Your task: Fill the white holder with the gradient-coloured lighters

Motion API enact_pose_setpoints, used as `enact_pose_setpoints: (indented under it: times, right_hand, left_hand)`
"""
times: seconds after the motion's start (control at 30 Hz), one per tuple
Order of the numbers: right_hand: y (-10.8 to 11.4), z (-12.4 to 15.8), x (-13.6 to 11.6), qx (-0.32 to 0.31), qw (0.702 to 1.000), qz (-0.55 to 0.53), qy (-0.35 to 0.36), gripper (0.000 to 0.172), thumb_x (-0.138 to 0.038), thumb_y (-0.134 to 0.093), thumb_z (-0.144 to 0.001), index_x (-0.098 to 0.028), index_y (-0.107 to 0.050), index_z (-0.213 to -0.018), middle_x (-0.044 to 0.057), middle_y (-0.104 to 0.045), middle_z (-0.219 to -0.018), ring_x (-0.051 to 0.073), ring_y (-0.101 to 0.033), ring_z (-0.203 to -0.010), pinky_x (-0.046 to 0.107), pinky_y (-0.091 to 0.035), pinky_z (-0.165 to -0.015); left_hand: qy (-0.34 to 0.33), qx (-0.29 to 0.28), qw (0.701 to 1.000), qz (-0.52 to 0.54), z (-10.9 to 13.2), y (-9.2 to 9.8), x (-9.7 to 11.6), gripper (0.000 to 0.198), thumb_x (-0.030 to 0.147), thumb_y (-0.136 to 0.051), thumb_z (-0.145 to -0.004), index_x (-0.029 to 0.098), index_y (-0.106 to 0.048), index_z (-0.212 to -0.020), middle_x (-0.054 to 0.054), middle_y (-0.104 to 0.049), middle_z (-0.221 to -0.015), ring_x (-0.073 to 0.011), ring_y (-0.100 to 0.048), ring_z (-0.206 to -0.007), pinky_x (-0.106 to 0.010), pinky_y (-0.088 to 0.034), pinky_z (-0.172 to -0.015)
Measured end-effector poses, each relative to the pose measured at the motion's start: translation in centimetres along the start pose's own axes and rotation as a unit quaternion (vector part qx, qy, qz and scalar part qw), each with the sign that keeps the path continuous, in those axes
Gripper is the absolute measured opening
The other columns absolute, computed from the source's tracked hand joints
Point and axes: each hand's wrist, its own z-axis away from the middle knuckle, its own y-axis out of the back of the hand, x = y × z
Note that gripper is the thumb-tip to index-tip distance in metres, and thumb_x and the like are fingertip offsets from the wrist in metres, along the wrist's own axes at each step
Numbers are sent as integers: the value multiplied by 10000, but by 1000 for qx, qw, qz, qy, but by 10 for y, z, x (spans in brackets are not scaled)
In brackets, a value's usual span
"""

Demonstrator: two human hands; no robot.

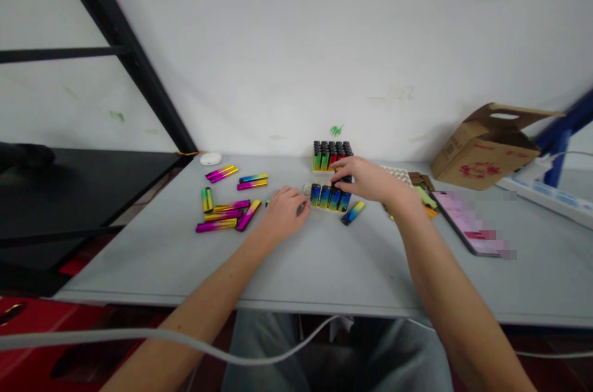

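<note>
I've got the right hand grip closed over the black tops of a row of blue-yellow gradient lighters. The left hand is curled at their 9 o'clock on the grey worktop; can't tell if it's holding anything. Magenta-gold lighters lie further toward 9 o'clock.

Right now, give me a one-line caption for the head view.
Right hand on a row of gradient lighters, left hand beside scattered metallic lighters on a grey table.
</note>
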Motion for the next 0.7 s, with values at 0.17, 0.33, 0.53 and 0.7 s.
enact_pose_setpoints:
  times: [0.17,0.33,0.53,0.7]
  right_hand:
    - [-4,-2,-3,-15,999,29,14,169,-164,-573,-832,-180,-741,-845,97,-702,-1050,243,-642,-1002,382,-485,-917]
    - [-1,3,-6,14,1000,5,17,187,-130,-529,-841,-163,-707,-889,109,-687,-1046,236,-622,-985,387,-479,-907]
    - [8,6,-11,39,997,-31,-56,210,-177,-510,-875,-179,-702,-962,87,-719,-960,218,-651,-847,340,-487,-785]
    - [6,6,-9,62,996,-30,-64,203,-209,-520,-880,-181,-709,-947,81,-727,-949,221,-655,-834,331,-481,-756]
  left_hand:
    - [4,-4,1000,-1,0,2,1,196,206,-508,-893,163,-681,-813,-66,-625,-765,-217,-560,-834,-355,-451,-809]
    - [2,3,1000,10,0,1,0,194,200,-504,-891,171,-676,-808,-64,-630,-779,-213,-559,-838,-357,-453,-819]
    - [-5,10,1000,9,0,-1,-1,193,203,-504,-891,169,-678,-816,-65,-635,-780,-212,-562,-836,-357,-459,-814]
    - [-4,12,1000,15,0,-1,-2,193,201,-503,-888,173,-674,-804,-63,-631,-774,-208,-559,-825,-363,-462,-812]
